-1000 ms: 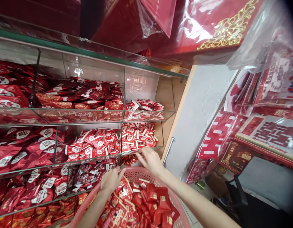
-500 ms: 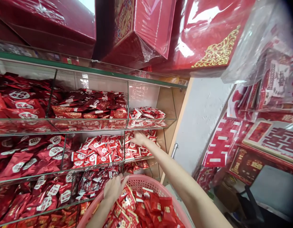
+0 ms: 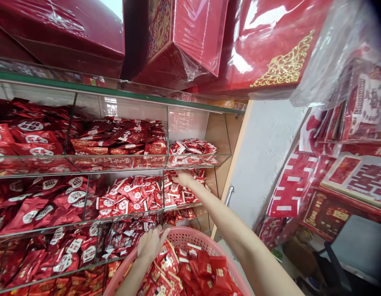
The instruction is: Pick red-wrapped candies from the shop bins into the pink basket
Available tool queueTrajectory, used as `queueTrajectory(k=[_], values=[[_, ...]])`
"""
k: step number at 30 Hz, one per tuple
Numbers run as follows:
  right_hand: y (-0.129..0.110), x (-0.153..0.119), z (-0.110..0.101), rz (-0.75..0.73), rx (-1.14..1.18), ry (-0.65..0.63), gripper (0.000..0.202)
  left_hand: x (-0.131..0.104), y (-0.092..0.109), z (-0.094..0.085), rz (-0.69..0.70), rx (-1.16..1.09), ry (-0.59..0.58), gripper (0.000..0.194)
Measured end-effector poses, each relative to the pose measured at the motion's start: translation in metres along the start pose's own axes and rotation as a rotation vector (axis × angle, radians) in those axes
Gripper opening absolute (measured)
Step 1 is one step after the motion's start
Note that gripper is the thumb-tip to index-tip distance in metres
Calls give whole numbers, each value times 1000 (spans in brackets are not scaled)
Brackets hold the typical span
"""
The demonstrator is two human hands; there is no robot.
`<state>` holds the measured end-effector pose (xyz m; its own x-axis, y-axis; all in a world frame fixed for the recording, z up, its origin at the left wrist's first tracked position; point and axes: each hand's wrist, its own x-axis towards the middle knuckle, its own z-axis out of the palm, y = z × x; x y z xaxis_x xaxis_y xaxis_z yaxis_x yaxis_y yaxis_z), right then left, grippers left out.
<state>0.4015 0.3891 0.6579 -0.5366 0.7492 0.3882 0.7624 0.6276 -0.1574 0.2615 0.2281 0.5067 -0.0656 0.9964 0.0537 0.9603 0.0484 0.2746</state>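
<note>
A pink perforated plastic basket (image 3: 205, 242) sits low in front of me, heaped with small red candy packets (image 3: 198, 271), some printed in gold. Over its far left rim my left hand (image 3: 152, 243) is closed, thumb towards the inside. My right hand (image 3: 182, 178) reaches into the right-hand glass compartment of the middle shelf. It touches small red-and-white packets (image 3: 181, 197) there. Its fingertips are partly lost among the packets and under the shelf edge, so I cannot make out whether it grips one.
Glass shelves (image 3: 125, 211) with upright dividers hold red packets on the left. Large plastic-wrapped red boxes (image 3: 196, 37) overhang above. To the right are a pale wall (image 3: 264, 135), red hanging decorations (image 3: 292, 185) and a dark-framed chair (image 3: 357, 246).
The view has shifted very slightly, with shelves and basket a little further right. My right hand stays in the same compartment, and my left hand still holds the basket rim.
</note>
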Motion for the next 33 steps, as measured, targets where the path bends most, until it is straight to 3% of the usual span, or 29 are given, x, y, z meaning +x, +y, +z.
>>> queueTrajectory(k=[8, 16, 28, 33], values=[[-2, 9, 8, -5, -13, 44, 30, 2, -2, 3, 15, 6, 20, 64], [4, -19, 2, -87, 128, 201, 32, 0, 2, 0, -1, 39, 17, 61], [3, -35, -17, 49, -107, 135, 32, 2, 1, 3, 12, 73, 3, 60], [-1, -50, -20, 55, -9, 295, 35, 2, 2, 2, 16, 70, 12, 60]])
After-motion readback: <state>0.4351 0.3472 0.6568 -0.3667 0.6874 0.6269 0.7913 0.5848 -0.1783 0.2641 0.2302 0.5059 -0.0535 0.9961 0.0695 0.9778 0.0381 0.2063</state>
